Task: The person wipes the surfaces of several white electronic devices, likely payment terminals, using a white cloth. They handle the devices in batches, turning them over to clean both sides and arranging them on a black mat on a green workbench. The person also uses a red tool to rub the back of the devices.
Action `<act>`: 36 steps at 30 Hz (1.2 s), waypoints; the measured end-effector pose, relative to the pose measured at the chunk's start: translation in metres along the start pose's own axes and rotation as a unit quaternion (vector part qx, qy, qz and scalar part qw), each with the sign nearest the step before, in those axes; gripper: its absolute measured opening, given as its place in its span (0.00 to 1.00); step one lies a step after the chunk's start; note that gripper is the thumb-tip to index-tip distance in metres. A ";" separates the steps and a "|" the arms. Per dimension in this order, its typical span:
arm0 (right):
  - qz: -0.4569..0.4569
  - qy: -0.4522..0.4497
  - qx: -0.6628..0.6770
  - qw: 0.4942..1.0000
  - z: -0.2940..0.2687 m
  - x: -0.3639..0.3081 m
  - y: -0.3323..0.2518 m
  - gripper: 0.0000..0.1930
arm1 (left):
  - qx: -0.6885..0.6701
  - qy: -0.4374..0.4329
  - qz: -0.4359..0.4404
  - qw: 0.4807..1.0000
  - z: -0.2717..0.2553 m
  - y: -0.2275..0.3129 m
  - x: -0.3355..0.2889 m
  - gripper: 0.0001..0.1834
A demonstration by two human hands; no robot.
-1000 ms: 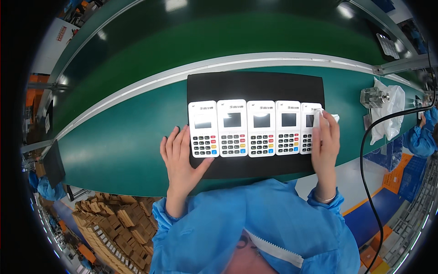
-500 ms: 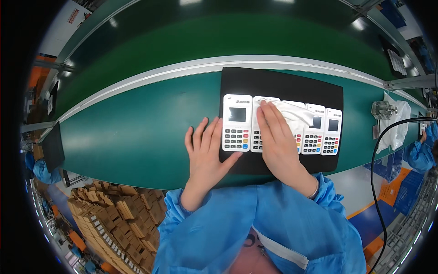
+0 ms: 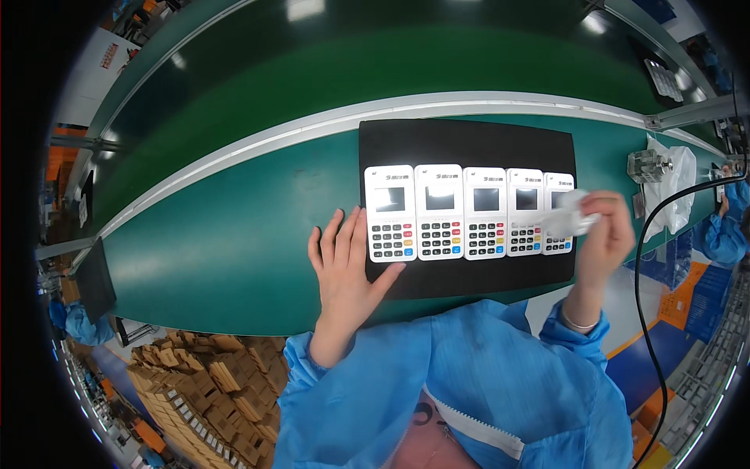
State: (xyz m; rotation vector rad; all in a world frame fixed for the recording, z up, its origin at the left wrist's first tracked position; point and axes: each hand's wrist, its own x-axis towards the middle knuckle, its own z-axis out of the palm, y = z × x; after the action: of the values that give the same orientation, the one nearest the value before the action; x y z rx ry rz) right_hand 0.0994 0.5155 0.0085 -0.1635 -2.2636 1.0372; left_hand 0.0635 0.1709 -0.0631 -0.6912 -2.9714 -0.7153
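Several white card payment terminals with dark screens and coloured keys stand side by side on a black mat (image 3: 469,141). My left hand (image 3: 344,262) lies with fingers stretched beside the leftmost terminal (image 3: 389,211), its thumb at the lower edge. At the row's right end my right hand (image 3: 609,227) pinches a white cloth (image 3: 570,215). The cloth is slightly blurred and hangs over part of the rightmost terminal (image 3: 558,244), hiding some of its screen and keys.
The mat rests on a green workbench (image 3: 226,234). At right are a clear dispenser bottle (image 3: 648,166), a white plastic bag (image 3: 673,195) and a black cable (image 3: 639,313). Stacked brown cartons (image 3: 211,383) stand below left. Co-workers in blue show at both sides.
My right hand has moved right with the cloth and lifted off the middle terminals, uncovering them. The left hand stays beside the leftmost terminal. The view has shifted slightly.
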 end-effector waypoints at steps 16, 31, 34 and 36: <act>0.121 -0.210 -0.150 0.958 0.016 -0.048 0.023 0.18 | -0.043 0.102 0.043 0.993 -0.028 -0.013 -0.025 0.17; -0.292 -0.500 0.192 0.792 0.213 -0.065 -0.078 0.25 | 0.150 0.175 -0.134 0.964 -0.086 -0.215 0.034 0.35; -0.428 -0.495 0.100 0.750 0.205 -0.069 -0.085 0.23 | 0.170 0.192 -0.143 0.956 -0.081 -0.257 0.076 0.36; -0.430 -0.507 0.097 0.741 0.203 -0.065 -0.086 0.24 | 0.153 0.206 -0.159 0.953 -0.076 -0.284 0.106 0.37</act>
State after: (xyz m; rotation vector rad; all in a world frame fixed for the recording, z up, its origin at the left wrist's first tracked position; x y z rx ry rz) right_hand 0.0423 0.3040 -0.0614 1.7708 -2.5128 0.8621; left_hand -0.1585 -0.0445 -0.1058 -0.0342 -2.7261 -0.3319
